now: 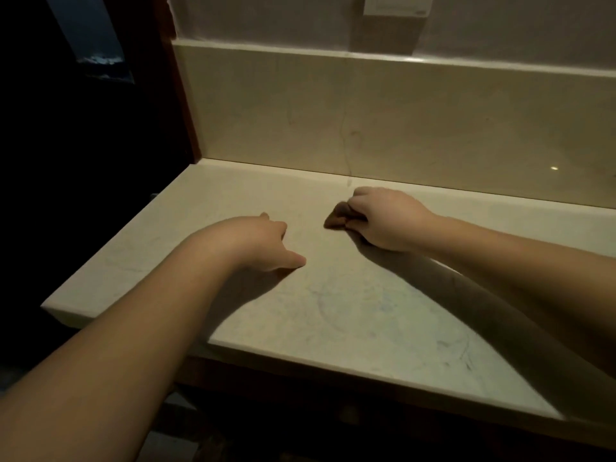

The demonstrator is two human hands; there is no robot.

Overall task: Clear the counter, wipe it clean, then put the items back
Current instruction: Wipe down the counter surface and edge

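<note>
A pale marble counter (333, 305) fills the middle of the head view, with faint smears on its surface. My right hand (386, 218) grips a small bunched brown cloth (338, 217) and holds it down on the counter near the back. Only the cloth's left end shows past my fingers. My left hand (263, 241) rests on the counter to the left of the cloth, its thumb stretched out on the stone and its fingers bent under, holding nothing.
A beige backsplash (366, 121) rises behind the counter, with a white wall switch (398, 5) above it. A dark wooden frame (181, 95) and an unlit area lie to the left. The counter's front edge (333, 358) runs diagonally below my arms.
</note>
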